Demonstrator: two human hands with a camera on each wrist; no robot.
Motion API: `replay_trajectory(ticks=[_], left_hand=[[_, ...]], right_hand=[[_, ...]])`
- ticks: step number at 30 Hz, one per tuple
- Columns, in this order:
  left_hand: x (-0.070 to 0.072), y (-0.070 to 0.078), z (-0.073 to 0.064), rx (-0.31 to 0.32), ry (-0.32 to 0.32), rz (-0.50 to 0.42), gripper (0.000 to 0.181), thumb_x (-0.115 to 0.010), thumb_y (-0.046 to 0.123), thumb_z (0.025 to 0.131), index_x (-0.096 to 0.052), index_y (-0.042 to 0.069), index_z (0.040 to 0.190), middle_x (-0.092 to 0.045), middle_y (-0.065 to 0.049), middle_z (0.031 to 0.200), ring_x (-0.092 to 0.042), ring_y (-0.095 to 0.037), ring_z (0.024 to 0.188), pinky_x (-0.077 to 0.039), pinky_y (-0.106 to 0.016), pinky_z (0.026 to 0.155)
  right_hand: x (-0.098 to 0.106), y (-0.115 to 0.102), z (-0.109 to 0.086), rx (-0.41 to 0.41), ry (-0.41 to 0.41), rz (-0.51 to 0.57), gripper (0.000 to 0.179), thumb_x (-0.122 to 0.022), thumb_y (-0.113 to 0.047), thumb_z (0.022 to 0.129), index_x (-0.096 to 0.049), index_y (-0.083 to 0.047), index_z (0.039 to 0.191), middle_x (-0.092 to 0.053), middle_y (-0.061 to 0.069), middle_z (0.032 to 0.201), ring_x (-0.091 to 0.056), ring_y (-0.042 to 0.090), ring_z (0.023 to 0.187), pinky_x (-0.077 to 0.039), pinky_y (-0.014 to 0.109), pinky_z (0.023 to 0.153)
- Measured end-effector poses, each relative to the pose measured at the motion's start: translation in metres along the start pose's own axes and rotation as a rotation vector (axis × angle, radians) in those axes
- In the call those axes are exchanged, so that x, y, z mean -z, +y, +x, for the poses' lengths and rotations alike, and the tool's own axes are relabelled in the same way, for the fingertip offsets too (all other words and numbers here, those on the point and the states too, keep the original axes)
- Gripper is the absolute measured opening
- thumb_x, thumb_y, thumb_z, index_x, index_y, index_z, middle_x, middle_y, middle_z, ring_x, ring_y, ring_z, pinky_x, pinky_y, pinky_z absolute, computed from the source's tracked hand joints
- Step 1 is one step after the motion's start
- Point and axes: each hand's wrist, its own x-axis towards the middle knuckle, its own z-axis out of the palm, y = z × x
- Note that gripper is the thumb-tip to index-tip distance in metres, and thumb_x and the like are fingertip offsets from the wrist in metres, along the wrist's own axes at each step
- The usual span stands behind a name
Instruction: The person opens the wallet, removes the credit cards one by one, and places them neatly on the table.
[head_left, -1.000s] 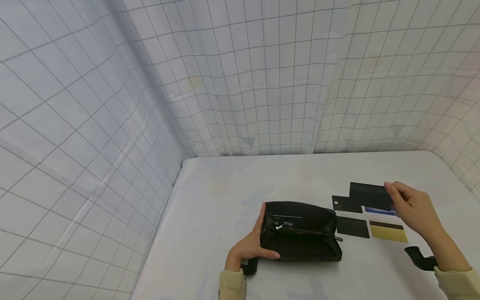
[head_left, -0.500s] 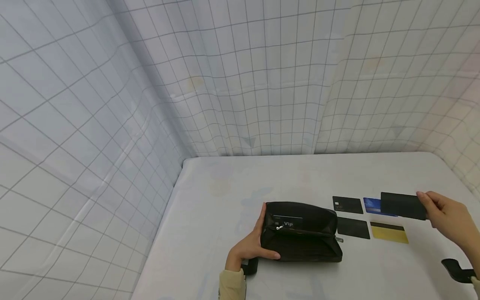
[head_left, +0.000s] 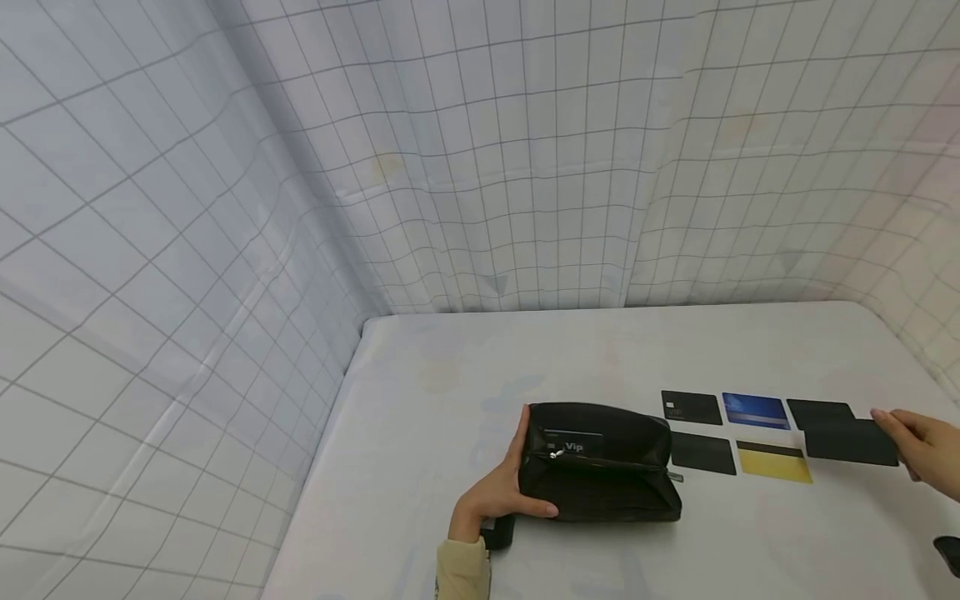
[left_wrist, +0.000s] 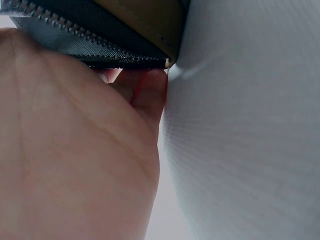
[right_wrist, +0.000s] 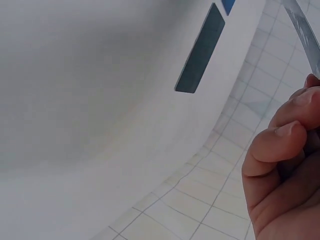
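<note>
One black card (head_left: 851,442) is sitting edge-pinched in your right hand's (head_left: 926,450) narrow grip over the counter (head_left: 412,400), right of the gold card (head_left: 776,467), so you are probably handling it best by holding it level while your left hand (head_left: 497,492) is clasping the black wallet (head_left: 607,500).

The wallet (head_left: 600,498) is on the surface (head_left: 420,400), an inner card (head_left: 573,442) inside it, the left fingers (head_left: 522,433) at its left end. Right of it lie five cards (head_left: 756,412), three behind, two before. Right of the front pair, the right fingers (head_left: 892,427) hold another card (head_left: 851,442).
</note>
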Motion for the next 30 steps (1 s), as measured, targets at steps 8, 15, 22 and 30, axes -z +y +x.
replay_trajectory(ticks=[8, 15, 22, 30], left_hand=[[0.001, -0.001, 0.0, -0.002, 0.004, 0.006, 0.127, -0.078, 0.049, 0.068, 0.022, 0.035, 0.144, 0.021, 0.013, 0.152, 0.01, -0.024, 0.141, -0.015, -0.064, 0.104], [0.001, -0.001, 0.0, 0.012, 0.004, 0.007, 0.127, -0.079, 0.048, 0.068, 0.022, 0.034, 0.144, 0.021, 0.013, 0.152, 0.01, -0.024, 0.141, -0.015, -0.064, 0.105], [0.001, 0.0, 0.0, 0.018, 0.004, 0.018, 0.127, -0.078, 0.049, 0.068, 0.022, 0.033, 0.144, 0.021, 0.012, 0.152, 0.009, -0.025, 0.142, -0.015, -0.064, 0.104], [0.0, 0.0, -0.001, 0.025, 0.002, -0.005, 0.126, -0.079, 0.048, 0.068, 0.022, 0.037, 0.144, 0.021, 0.013, 0.152, 0.01, -0.025, 0.141, -0.014, -0.064, 0.105]], right_hand=[[-0.014, 0.04, 0.01, -0.09, -0.03, 0.061, 0.067, -0.023, -0.055, 0.097, -0.051, 0.005, 0.087, -0.04, 0.002, 0.051, -0.041, 0.017, 0.041, -0.036, 0.033, 0.039], [-0.011, 0.033, 0.002, -0.091, -0.092, 0.083, 0.066, -0.024, -0.052, 0.098, -0.051, 0.007, 0.083, -0.038, 0.002, 0.05, -0.039, 0.015, 0.04, -0.033, 0.028, 0.038], [-0.01, 0.033, 0.001, -0.099, -0.135, 0.041, 0.067, -0.02, -0.056, 0.097, -0.049, 0.0, 0.076, -0.037, 0.0, 0.048, -0.039, 0.015, 0.041, -0.034, 0.028, 0.039], [-0.013, 0.042, 0.006, -0.12, -0.1, 0.013, 0.072, -0.023, -0.055, 0.097, -0.052, 0.008, 0.081, -0.036, -0.001, 0.049, -0.039, 0.017, 0.041, -0.033, 0.029, 0.04]])
